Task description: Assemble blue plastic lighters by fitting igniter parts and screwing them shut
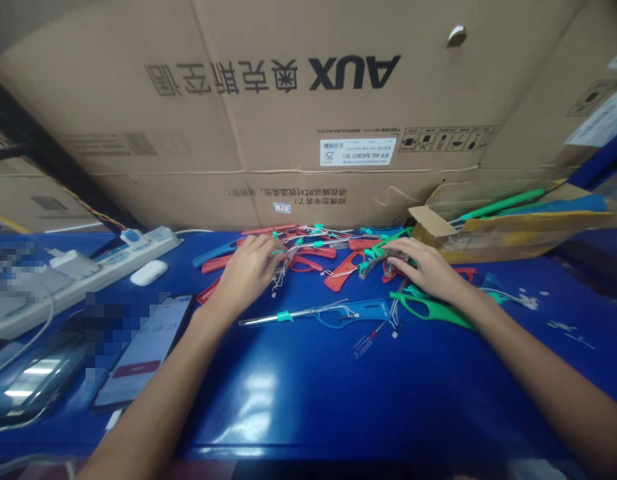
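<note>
Across the back of the blue table (288, 393) lies a pile of red, blue and green plastic handle pieces with thin wires. My left hand (251, 270) is over the left part of the pile, its fingers curled around small wired parts too small to name. On the right, my right hand (426, 267) has thumb and fingers bent at a small metallic part near a red piece (344, 272). In front of both hands lie a metal rod with green tape (283, 316), a blue handle piece (361, 313), a green handle piece (441, 311) and a small clear-handled screwdriver (364, 344).
A large cardboard box (268, 133) stands behind the pile. At the right is an open carton (508, 240) of green and blue pieces. A power strip (103, 273), an earphone case (149, 273) and a phone (143, 353) lie at left.
</note>
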The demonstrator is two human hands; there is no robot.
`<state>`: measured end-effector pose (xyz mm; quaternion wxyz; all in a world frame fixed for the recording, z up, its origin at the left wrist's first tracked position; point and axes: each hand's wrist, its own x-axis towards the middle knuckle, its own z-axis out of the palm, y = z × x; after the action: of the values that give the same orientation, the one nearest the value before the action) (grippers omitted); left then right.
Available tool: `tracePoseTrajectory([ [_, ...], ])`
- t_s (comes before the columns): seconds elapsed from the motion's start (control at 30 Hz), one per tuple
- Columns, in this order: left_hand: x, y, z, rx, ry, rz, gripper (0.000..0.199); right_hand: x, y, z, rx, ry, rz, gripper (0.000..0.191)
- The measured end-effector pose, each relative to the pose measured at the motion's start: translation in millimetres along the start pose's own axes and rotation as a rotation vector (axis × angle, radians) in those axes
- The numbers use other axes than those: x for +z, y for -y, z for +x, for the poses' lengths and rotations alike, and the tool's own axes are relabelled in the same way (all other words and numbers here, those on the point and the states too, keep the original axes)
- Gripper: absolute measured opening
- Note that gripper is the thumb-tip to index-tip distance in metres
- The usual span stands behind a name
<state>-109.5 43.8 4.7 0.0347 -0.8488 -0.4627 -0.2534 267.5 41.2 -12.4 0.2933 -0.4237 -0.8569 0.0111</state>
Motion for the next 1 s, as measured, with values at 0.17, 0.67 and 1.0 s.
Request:
tracePoseTrajectory([
  [0.17,6.2,16.1,-3.6,-0.106,0.078,0.102,0.037,6.5,2.8,0.7,-0.029,0.036,-0.014,0.031],
  [0.67,21.5,20.5,-3.9,-0.209,0.132,0.095,0.024,6.0,-4.9,0.9,-0.059,0.059,0.031,0.031],
  [1.0,20.0,16.7,1.3,-0.213,0.007,-0.016,0.029,3.0,7.1,2.2,-0.095,0.018,0.028,0.027],
])
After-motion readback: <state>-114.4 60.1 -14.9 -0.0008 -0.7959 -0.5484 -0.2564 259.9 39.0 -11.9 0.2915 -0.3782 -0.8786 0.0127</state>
